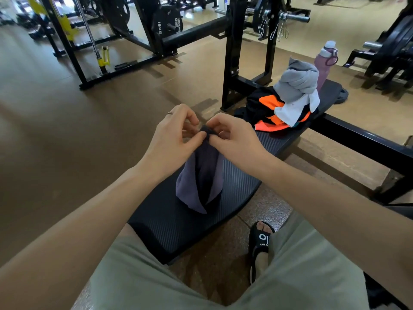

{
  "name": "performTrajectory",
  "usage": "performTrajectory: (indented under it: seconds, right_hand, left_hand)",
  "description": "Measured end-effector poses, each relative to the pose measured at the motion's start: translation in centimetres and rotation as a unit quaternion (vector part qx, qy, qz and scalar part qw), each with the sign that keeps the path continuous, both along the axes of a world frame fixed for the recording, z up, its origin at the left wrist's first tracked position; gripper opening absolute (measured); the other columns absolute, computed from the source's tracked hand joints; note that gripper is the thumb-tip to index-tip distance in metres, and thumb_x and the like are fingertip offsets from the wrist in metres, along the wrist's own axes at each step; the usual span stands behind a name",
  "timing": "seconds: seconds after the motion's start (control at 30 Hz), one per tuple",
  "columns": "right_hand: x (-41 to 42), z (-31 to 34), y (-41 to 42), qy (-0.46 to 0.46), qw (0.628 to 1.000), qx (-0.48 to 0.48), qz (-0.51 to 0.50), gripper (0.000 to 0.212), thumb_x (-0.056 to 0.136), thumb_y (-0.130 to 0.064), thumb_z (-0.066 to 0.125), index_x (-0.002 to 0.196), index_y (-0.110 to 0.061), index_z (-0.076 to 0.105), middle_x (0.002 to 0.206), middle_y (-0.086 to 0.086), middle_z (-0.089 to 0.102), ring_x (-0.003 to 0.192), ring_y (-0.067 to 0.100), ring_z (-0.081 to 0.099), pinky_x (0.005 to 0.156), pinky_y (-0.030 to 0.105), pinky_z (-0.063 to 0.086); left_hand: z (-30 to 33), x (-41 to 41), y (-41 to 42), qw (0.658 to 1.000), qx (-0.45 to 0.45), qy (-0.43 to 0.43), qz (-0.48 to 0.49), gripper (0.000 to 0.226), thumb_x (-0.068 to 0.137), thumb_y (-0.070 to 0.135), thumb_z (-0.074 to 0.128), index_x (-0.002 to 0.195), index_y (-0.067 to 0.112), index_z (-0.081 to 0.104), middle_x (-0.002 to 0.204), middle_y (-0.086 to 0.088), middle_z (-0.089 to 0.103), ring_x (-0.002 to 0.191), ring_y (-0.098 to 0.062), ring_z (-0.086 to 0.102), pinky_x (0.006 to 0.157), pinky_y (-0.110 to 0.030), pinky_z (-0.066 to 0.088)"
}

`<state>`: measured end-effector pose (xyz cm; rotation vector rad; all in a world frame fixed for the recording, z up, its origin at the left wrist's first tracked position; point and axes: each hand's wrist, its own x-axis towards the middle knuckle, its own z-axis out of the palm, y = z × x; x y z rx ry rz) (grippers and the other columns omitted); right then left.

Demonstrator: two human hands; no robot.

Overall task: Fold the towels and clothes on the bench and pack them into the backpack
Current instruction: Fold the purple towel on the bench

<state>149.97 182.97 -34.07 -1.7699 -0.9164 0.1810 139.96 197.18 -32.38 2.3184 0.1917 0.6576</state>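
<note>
Gym floor of brown matting, black weight racks behind; a dark ribbed padded tabletop [234, 182] runs from the person's lap toward a rack. At its far end: a heap of black-and-orange clothes [268, 113] topped by grey and white towels [297, 86], a mauve water bottle [324, 61] just behind. Left hand [172, 139] and right hand [234, 139], fingers pinched together on the top edge of a purple-grey cloth [199, 180], hold it hanging with its lower end resting on the near tabletop.

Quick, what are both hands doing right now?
Left hand: pinching the top edge of the purple-grey cloth.
Right hand: pinching the same edge, beside the left.
</note>
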Motion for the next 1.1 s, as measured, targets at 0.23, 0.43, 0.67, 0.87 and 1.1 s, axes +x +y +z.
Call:
performTrajectory:
  seconds: [0.23,0.43,0.67,0.87,1.1]
  right_hand:
    - [0.3,1.1,-0.4,-0.033,0.999,-0.025,-0.021,0.012,0.086,-0.007,0.061,0.089,-0.018,0.065,0.076,-0.006,0.066,0.064,0.003,0.059,0.066,0.022,0.048]
    - [1.6,2.1,-0.8,-0.134,0.986,-0.095,0.031,0.030,0.083,-0.010,0.058,0.107,-0.025,0.070,0.087,-0.008,0.068,0.080,0.006,0.063,0.074,0.016,0.047]
    - [2.1,3.9,-1.1,-0.118,0.989,-0.087,0.001,0.019,0.086,-0.011,0.058,0.095,-0.023,0.069,0.079,-0.007,0.068,0.072,0.006,0.063,0.066,0.016,0.046]
    - [1.4,4.4,-1.3,-0.037,0.998,-0.048,0.003,0.018,0.090,0.000,0.048,0.095,-0.013,0.061,0.060,0.007,0.069,0.050,0.024,0.068,0.053,0.027,0.054]
    - [2.6,5.4,-1.7,0.004,0.999,0.014,-0.037,0.015,0.091,-0.001,0.048,0.097,-0.006,0.061,0.074,0.009,0.063,0.059,0.027,0.070,0.056,0.038,0.060]
  left_hand:
    - [-2.2,-1.3,0.1,0.994,0.060,0.093,0.005,0.021,0.086,0.009,0.057,0.096,0.021,0.043,0.077,0.000,0.061,0.068,-0.022,0.059,0.065,-0.052,0.053]
    - [-0.8,-1.1,-0.3,0.996,0.044,0.067,-0.029,0.019,0.089,0.002,0.051,0.100,0.015,0.042,0.073,-0.008,0.057,0.059,-0.016,0.047,0.059,-0.038,0.045]
    - [-1.7,-1.3,0.7,0.979,0.193,0.054,-0.040,0.015,0.098,0.011,0.048,0.110,0.020,0.046,0.099,0.010,0.049,0.077,-0.021,0.054,0.068,-0.046,0.051]
    - [-3.4,-1.2,0.3,0.959,0.260,0.099,0.058,0.025,0.088,0.009,0.054,0.109,0.019,0.046,0.094,0.010,0.048,0.068,-0.021,0.049,0.054,-0.037,0.044]
    - [-5.5,-2.2,1.6,0.947,0.252,0.175,0.099,0.008,0.090,0.014,0.053,0.097,0.016,0.049,0.098,0.002,0.054,0.080,-0.026,0.057,0.061,-0.041,0.050]
